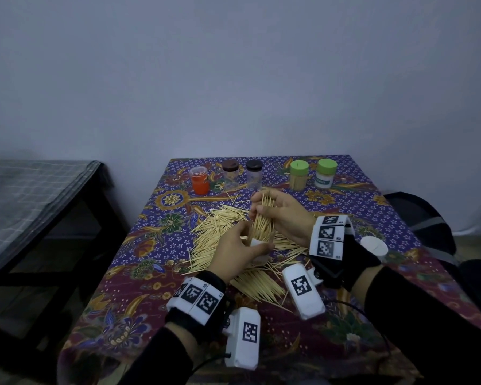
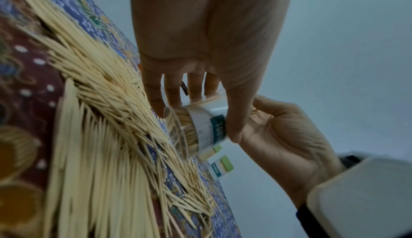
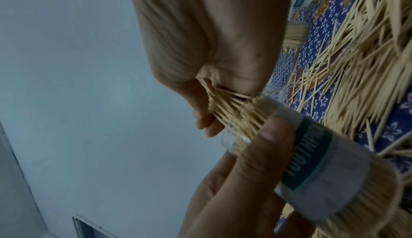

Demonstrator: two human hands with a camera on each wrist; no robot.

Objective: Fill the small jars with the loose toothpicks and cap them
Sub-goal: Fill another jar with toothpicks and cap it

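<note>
On the batik cloth (image 1: 156,245), left hand (image 1: 235,255) grips toothpick-filled jar (image 1: 258,247); right hand (image 1: 285,215) clamps toothpick bundle (image 1: 264,218).

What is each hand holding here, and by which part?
Left hand grips the open jar round its labelled side wall. Right hand holds a bundle of toothpicks by its upper part, lower ends in the jar's mouth.

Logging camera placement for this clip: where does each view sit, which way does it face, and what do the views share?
Head: worn on the head, facing forward and down at the table; both forearms and wristbands show.
Left wrist: looks along the left hand gripping the toothpick jar; the right hand shows beyond.
Right wrist: looks along the right hand pushing a toothpick bundle into the jar; the left thumb shows.
Shared: all three show the jar and loose toothpicks.
</note>
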